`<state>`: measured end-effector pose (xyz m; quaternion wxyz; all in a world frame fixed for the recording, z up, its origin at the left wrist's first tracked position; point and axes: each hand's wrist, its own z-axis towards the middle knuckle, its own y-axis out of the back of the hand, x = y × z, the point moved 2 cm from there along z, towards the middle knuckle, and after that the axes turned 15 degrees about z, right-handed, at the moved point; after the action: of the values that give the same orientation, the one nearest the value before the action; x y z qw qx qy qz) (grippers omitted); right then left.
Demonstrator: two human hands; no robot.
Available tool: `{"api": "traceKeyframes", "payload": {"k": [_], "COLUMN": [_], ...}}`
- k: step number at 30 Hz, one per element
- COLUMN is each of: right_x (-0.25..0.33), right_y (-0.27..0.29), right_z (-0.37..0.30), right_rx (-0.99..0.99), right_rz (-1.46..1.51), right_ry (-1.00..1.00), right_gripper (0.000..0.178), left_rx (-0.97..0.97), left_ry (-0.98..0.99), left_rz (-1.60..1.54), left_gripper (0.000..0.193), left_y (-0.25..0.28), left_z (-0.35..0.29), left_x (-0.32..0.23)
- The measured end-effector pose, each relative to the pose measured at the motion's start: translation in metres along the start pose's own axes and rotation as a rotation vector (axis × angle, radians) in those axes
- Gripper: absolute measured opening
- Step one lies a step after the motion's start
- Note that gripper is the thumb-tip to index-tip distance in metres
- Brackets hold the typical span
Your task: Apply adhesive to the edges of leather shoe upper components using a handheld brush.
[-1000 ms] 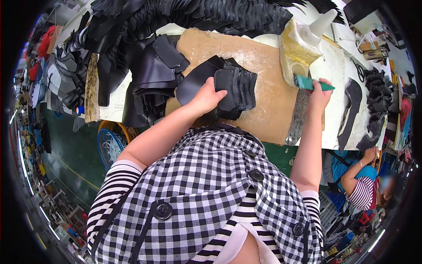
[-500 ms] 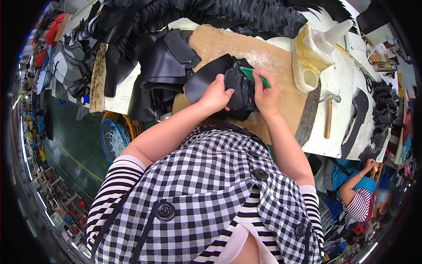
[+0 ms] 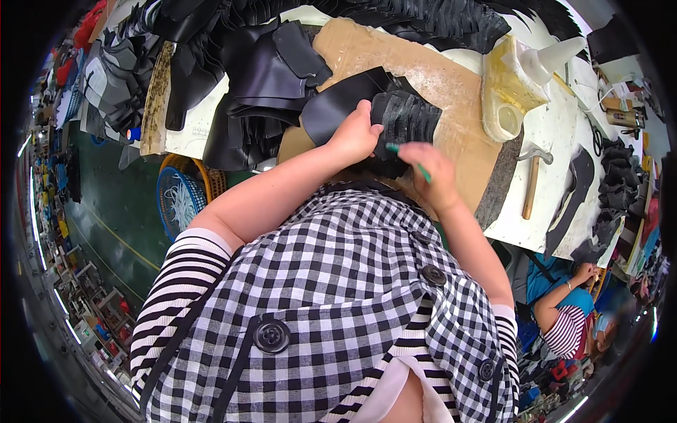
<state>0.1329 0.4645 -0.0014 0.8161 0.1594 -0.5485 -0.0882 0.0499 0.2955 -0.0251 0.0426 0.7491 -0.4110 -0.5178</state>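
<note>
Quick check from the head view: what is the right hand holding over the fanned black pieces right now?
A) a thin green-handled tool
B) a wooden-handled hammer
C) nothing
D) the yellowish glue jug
A: the right hand grips a thin green-handled tool over the black pieces; the hammer lies apart on the table.

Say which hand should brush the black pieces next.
Right. The right hand already grips the green brush at the stack of black pieces, while the left hand lies flat on the stack, pinning it.
</note>
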Motion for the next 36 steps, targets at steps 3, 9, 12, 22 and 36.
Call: {"api": "traceKeyframes", "payload": {"k": [3,9,12,22,36], "right_x": [0.014,0.003,0.012,0.010,-0.028], "right_y": [0.003,-0.012,-0.008,-0.006,-0.002], "right_z": [-0.020,-0.016,-0.021,0.003,0.045], "right_rx": [0.040,-0.270,-0.232,-0.477,-0.474], "right_rz": [0.007,0.077,-0.032,0.151,0.131], "right_ry": [0.037,-0.136,-0.187,-0.276,-0.299], "right_gripper": [0.021,0.016,0.016,0.012,0.008], "left_rx": [-0.013,-0.102,-0.062,0.103,0.037], "left_ry": [0.014,-0.081,0.002,0.058,0.010], "left_rz": [0.019,0.228,0.058,-0.201,0.139], "left_gripper": [0.029,0.029,0.033,0.036,0.036], "left_y": [-0.001,-0.006,-0.005,-0.005,-0.002], "left_z": [-0.004,0.001,0.003,-0.002,0.003], "left_x": [-0.001,0.010,0.011,0.013,0.011]}}
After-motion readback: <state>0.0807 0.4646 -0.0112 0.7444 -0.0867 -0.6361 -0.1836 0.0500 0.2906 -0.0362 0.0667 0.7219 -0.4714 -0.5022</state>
